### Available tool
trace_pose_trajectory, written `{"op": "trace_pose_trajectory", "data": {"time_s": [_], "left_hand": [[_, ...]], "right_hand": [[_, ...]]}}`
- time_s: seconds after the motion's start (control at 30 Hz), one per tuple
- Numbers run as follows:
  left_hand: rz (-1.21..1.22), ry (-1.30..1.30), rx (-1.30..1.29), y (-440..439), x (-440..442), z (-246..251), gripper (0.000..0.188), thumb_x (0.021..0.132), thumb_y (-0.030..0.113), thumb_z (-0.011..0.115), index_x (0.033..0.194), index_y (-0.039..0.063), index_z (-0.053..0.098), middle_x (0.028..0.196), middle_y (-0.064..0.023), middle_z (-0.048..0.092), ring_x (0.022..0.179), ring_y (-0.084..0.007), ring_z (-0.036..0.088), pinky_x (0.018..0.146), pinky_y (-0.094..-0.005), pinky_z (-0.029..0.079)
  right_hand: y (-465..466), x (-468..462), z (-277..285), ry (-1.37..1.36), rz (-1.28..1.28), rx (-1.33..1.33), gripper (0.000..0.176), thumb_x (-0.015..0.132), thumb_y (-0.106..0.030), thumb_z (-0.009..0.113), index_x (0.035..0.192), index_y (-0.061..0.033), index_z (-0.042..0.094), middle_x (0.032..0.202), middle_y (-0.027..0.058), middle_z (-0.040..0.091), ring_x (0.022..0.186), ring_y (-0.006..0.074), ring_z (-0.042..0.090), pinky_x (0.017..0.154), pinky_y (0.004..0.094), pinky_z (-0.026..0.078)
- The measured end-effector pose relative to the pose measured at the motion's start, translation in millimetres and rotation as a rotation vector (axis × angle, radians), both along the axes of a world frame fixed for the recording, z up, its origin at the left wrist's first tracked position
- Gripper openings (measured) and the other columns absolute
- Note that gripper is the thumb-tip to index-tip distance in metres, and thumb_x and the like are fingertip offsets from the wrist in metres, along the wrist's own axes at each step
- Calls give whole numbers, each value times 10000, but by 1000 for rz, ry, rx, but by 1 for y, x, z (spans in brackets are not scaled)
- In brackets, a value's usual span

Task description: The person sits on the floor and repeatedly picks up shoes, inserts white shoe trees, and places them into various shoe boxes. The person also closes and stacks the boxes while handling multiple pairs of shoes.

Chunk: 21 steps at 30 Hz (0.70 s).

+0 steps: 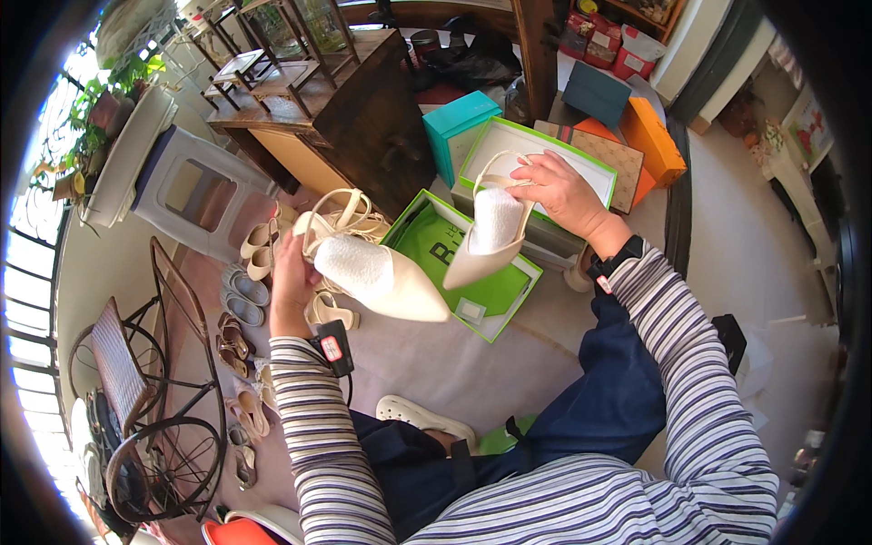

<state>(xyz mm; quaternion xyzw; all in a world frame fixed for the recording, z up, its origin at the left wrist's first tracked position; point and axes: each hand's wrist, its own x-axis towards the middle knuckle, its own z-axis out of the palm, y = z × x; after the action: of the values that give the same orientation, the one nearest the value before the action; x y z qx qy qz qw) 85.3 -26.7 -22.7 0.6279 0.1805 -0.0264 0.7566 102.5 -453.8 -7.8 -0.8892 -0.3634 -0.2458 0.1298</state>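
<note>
My left hand (291, 278) grips a cream pointed-toe shoe (415, 289) by its heel end. White wrapping stuffing (354, 266) fills the inside of that shoe. In my right hand (555, 187) is a second cream pointed shoe (470, 266), held near its straps with the toe tilted down. It too has white stuffing (496, 221) in it. Below both shoes lies an open green-rimmed shoebox (494, 334), lined with a green printed dust bag (426, 238) and a small packet (471, 310). Behind my right hand sits another green-edged white box part (586, 178).
Several pairs of shoes (245, 293) line the floor at left, beside a wicker-and-metal rack (184, 409). A grey plastic stool (197, 187) and dark wooden cabinet (381, 116) stand beyond. Stacked turquoise (456, 129) and orange boxes (650, 143) sit at the back right.
</note>
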Motion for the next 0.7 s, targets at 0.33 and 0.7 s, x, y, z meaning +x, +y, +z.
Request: {"op": "trace_pose_trajectory", "data": {"time_s": [0.33, 0.7], "left_hand": [[-177, 92, -502, -51, -2, -60, 310, 971, 304, 450, 1035, 46, 608, 872, -116, 663, 776, -248, 649, 713, -379, 540], [-152, 100, -68, -46, 0, -61, 331, 945, 261, 465, 1189, 41, 506, 860, -67, 625, 585, -144, 606, 440, -274, 474]], "right_hand": [[20, -5, -3, 86, 85, -114, 62, 735, -157, 622, 690, -195, 642, 1316, -17, 512, 1371, 225, 306, 1132, 562, 190], [106, 13, -80, 62, 192, -563, 107, 758, -263, 626, 727, -243, 726, 1231, -4, 573, 1372, 242, 306, 1153, 581, 116]]}}
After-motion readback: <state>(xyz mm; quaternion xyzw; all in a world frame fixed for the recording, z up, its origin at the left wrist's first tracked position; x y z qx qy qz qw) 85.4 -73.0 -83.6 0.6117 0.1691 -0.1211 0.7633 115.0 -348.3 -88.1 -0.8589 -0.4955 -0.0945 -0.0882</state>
